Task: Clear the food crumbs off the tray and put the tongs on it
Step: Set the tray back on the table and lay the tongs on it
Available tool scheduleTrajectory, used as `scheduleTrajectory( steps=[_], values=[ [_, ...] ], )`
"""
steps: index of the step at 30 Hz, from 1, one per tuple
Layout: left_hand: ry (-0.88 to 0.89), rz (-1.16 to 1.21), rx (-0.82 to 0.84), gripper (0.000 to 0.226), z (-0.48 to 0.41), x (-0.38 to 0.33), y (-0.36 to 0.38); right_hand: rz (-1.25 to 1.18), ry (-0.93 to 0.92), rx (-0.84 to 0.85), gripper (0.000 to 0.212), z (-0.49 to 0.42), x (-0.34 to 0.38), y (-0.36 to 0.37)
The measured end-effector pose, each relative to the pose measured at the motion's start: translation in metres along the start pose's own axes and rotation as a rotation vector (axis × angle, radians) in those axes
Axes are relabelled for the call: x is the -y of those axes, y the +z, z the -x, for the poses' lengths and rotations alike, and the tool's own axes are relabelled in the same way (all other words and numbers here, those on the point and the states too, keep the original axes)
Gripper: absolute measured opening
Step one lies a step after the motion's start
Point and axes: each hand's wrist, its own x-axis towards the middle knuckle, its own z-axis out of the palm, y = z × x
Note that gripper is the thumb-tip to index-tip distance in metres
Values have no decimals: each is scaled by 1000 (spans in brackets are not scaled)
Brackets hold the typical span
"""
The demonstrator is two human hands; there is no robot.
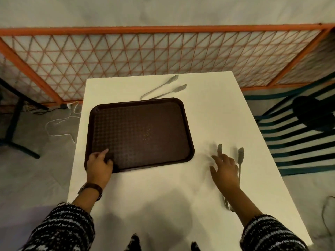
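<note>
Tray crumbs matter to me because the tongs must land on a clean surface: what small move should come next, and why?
Probably tip the tray with the left hand, which grips its near-left corner: crumbs speckle its middle, and the right hand is open over the near tongs, holding nothing.

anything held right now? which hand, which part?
Left hand grips the tray at its near-left corner. Right hand is open, fingers spread over the near tongs, holding nothing; contact cannot be told.
</note>
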Motion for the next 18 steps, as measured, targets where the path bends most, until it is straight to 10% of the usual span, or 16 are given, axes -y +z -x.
scheduleTrajectory(
  steps=[18],
  values=[
    [498,-129,342,38,30,-116,112,-403,386,-132,78,51,-45,41]
  ],
)
